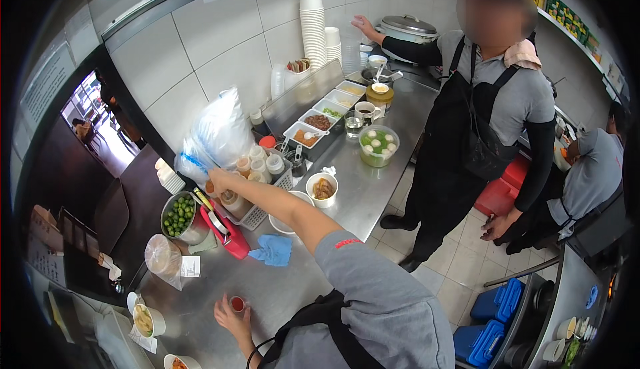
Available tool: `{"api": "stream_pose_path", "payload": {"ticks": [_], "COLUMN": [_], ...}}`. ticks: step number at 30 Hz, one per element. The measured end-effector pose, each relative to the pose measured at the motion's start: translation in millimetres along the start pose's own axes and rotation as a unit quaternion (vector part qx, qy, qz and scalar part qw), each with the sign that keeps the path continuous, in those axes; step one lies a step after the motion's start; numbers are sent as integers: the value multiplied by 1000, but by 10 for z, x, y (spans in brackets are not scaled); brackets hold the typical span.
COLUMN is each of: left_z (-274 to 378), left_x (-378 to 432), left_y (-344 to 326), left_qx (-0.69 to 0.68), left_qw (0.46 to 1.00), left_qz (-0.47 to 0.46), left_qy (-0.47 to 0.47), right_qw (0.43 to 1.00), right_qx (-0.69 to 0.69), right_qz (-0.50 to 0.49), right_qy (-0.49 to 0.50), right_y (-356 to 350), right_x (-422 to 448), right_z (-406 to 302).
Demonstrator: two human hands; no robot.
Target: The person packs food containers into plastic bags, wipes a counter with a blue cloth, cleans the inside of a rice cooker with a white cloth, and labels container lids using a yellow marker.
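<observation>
My left hand [233,319] is around a small clear cup of red sauce [237,304] on the steel counter [210,274]. My right arm reaches across the counter, and my right hand [218,180] is at the edge of a grey plastic basket [255,218] of squeeze bottles [275,164], by a large clear plastic bag [217,129]. Its fingers are partly hidden, so what it touches is unclear. A blue cloth [274,250] and a pink-red holder [227,234] lie between my hands. A white bowl [285,219] is partly behind my forearm.
A steel pot of green limes [180,216] and a tied plastic bag [163,256] stand at left. Food cups [149,320] are near the lower left. Topping trays [317,120] and a tub of white balls [378,145] stand farther back. A co-worker [450,99] stands beside the counter.
</observation>
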State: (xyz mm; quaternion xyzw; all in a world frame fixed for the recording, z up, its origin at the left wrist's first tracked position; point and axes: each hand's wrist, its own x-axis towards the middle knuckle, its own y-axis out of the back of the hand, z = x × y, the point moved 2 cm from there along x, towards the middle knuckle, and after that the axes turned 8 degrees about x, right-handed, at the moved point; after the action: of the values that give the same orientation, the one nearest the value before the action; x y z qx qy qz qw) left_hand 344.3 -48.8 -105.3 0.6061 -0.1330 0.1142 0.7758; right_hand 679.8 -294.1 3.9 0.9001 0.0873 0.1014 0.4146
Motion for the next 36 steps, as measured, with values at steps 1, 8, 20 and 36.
{"api": "stream_pose_path", "payload": {"ticks": [1,8,20,36], "left_z": [50,31,-199,-235], "left_x": [-31,-201,38,55], "left_y": [66,-132,-292,-400], "left_qx": [-31,-91,-321,-309], "left_qw": [999,980,941,941], "left_qz": [2,-7,68,80], "left_qy": [33,177,77,110], "right_qw": [999,975,928,917], "right_qx": [-24,-73,-31,52], "right_qz": [9,163,-336,-212], "right_qy": [-27,131,160,335], "right_y": [33,-116,-1935,-1662], "right_x": [-39,-439,-1543,-2207], "right_z": [25,-712,-1153,-934]}}
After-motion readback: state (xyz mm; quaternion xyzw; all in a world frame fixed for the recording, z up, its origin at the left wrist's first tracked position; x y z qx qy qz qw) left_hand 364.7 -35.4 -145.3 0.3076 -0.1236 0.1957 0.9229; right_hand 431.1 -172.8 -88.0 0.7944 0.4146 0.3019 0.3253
